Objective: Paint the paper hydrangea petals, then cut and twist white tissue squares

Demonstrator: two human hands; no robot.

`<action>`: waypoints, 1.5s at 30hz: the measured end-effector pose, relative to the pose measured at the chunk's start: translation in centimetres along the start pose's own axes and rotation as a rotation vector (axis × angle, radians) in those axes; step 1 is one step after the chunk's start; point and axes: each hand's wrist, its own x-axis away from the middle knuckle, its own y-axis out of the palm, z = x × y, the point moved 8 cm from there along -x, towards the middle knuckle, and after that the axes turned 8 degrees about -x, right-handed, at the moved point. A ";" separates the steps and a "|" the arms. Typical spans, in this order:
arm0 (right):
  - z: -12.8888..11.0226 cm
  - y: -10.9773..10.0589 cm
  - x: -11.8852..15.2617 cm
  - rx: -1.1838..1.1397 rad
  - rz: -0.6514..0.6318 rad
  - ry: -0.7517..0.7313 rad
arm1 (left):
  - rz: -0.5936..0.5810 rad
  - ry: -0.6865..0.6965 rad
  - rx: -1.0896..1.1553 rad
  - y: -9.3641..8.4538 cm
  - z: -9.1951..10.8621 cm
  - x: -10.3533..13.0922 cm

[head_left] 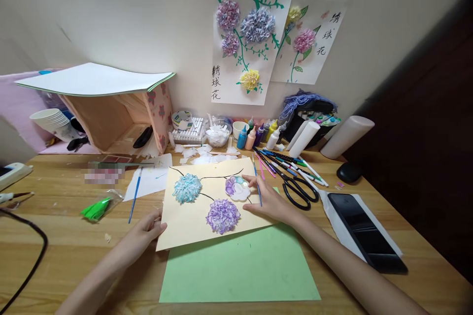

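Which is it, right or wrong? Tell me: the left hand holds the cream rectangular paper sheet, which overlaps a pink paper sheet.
Wrong on one colour: the head view shows a light-green paper sheet underneath, not a pink one. The left hand does hold the cream rectangular paper sheet.

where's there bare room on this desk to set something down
Mostly bare wood lies front left, between the curved black cable and the left forearm. The front part of the pale green paper sheet is uncovered too. It's crowded along the back, with small plastic paint bottles and white paper scraps, and around the black-handled scissors.
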 end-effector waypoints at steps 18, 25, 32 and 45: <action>-0.3 -0.4 -0.5 0.047 0.076 -0.052 | 0.513 0.101 -0.743 -3.8 3.8 1.8; -5.4 -1.0 -1.7 0.090 0.093 -0.274 | 0.608 0.307 -0.741 -1.8 7.7 3.7; -14.0 6.3 -9.1 0.086 -0.022 -0.509 | 0.687 0.376 -0.543 -3.1 8.5 6.2; -15.6 18.1 -14.1 0.499 0.074 -0.231 | 0.773 0.323 -0.503 -9.3 3.6 6.9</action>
